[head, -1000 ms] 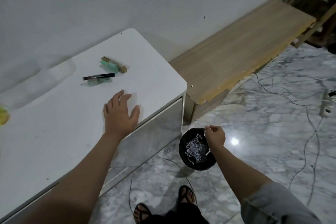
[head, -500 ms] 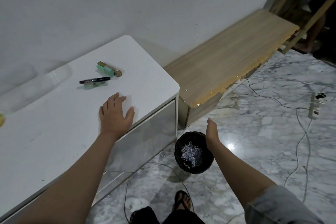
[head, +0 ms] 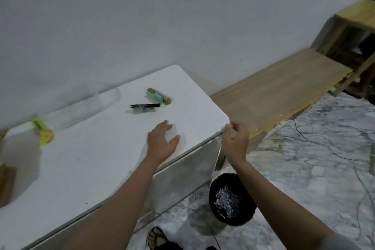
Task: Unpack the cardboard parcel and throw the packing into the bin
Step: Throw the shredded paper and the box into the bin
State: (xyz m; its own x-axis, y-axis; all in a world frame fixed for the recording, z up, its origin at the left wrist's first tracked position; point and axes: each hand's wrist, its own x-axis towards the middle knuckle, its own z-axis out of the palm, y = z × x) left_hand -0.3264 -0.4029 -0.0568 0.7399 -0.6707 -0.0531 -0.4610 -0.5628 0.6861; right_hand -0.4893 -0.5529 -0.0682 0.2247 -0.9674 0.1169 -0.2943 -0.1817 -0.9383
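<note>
Left hand (head: 162,142) lies flat on the white cabinet top (head: 81,158), fingers straight and spread, holding nothing. Right hand (head: 235,140) is raised just off the cabinet's right corner, fingers loosely curled, thumb and fingertips close together — whether anything is pinched between them I cannot tell. Black bin (head: 232,199) stands on the marble floor (head: 304,178) below the right forearm, just beside the cabinet front, with shredded paper packing (head: 227,202) inside. A brown cardboard edge (head: 6,180) shows at the far left of the top — mostly cut off by the frame. On the cabinet: a black pen-like tube (head: 145,105), a green piece (head: 155,96) touching a gold-brown tube (head: 159,96), a yellow item (head: 42,132) further left. Wooden bench (head: 274,87) runs along the wall to the right, cables (head: 324,146) on the floor.
</note>
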